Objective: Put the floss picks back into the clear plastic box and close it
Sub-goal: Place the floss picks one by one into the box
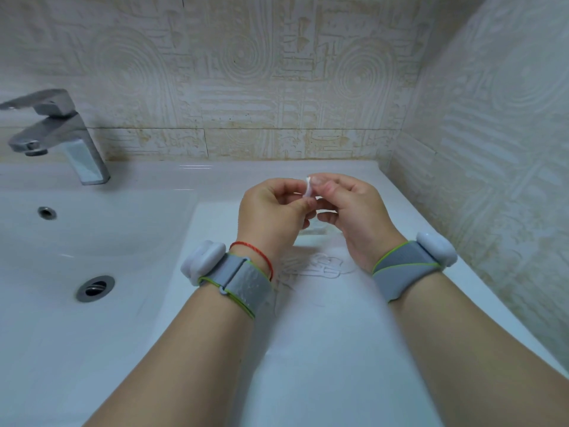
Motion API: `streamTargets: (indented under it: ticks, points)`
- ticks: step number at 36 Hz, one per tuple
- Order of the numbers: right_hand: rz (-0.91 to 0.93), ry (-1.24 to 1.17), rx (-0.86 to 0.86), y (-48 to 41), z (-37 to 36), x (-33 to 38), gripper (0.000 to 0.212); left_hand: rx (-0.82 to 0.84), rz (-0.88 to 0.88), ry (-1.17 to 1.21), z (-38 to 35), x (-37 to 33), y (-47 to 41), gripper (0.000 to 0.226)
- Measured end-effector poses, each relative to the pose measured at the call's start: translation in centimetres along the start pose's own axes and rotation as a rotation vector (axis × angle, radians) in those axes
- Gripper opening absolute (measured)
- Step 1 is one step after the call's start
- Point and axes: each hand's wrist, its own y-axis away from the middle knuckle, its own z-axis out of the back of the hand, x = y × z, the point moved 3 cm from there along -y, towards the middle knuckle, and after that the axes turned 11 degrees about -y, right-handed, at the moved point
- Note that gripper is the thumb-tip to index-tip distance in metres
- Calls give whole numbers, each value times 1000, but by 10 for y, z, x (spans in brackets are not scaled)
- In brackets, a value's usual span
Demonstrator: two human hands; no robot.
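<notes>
Both hands are raised together over the white bench. The left hand (271,211) and right hand (354,211) meet at the fingertips, pinching a small white pick (308,188) between them. Below their wrists lies a loose heap of picks (314,266), white on white and hard to count. To the left are the sink (92,318) and a chrome tap (58,134).
</notes>
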Motion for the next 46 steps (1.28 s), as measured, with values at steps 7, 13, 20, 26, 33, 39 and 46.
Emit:
streamTargets:
  ticks: [7,13,20,26,33,39,46]
  points:
    - [38,36,-118,-3,10,4,12,-87,10,67,10,1,-4,17]
    - [156,168,-19,1,2,4,2,-125,-117,-300,4,7,-5,32]
    - [187,271,-29,-1,2,0,7,-136,-249,-599,5,9,-4,31]
    - [140,187,-312,-13,25,-3,7,-177,-208,-705,9,12,-8,29]
    - [174,263,-432,-21,40,-8,8,-49,-56,-1150,5,19,-7,28]
    - [222,399,-330,-23,31,-13,11,2,-122,-1230,2,15,-5,32]
    - [230,718,-209,-24,28,-22,8,19,-136,-1198,-1,16,-4,30]
